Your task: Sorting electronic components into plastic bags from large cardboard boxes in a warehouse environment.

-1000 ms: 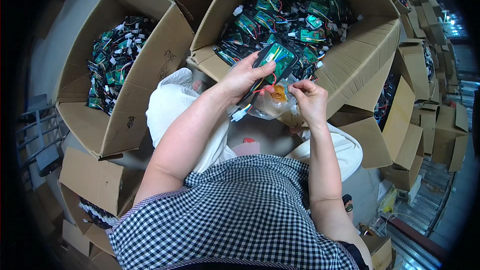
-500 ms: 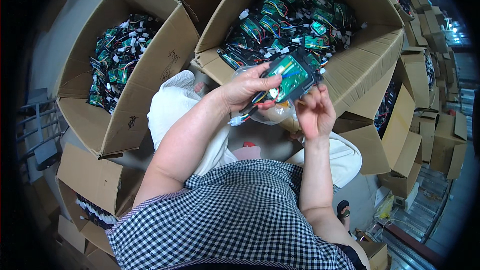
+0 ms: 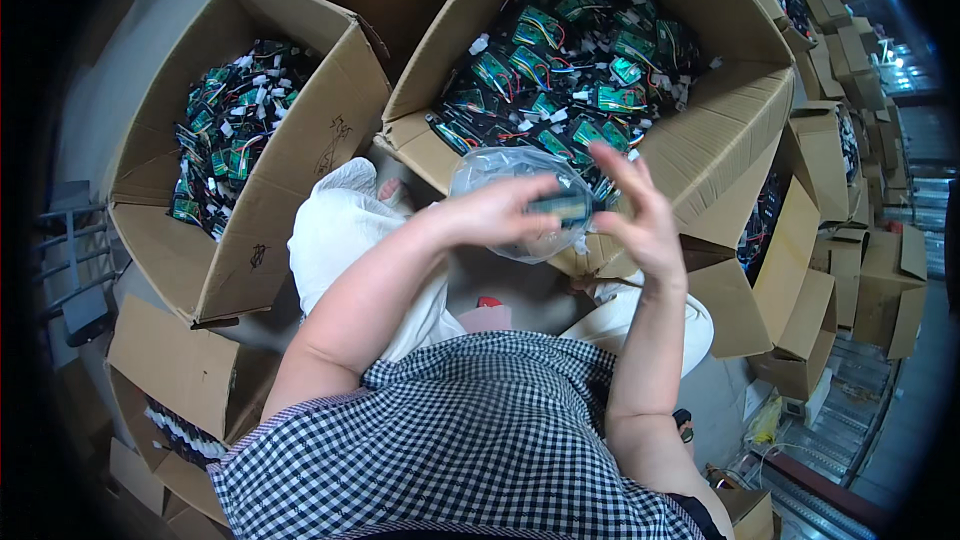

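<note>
Between the left hand (image 3: 490,213) and the right hand (image 3: 650,230), a dark, greenish-tinted thing (image 3: 563,208), badly blurred and close to the left fingertips. On the left, fingers and thumb parted around it; too smeared to make out whether pinching it or just touching. On the right, fingers spread wide, thumb standing well off from them, also blurred. Beneath the left hand, a clear plastic bag (image 3: 483,175), puffed out, showing past the fingers; impossible to say whether inside it or over it, as regards the dark thing.

Just beyond both hands, a large open carton (image 3: 725,140), heaped with green circuit boards (image 3: 615,98) trailing coloured wires and white plugs. Out to the left of the left hand, a second open carton (image 3: 290,185) with a similar heap. Well to the right of the right hand, more open cartons (image 3: 785,250). Nearer the body than the hands, white trousers (image 3: 340,225), a black-and-white checked garment (image 3: 470,430) and, between the legs, a small red thing (image 3: 488,302).
</note>
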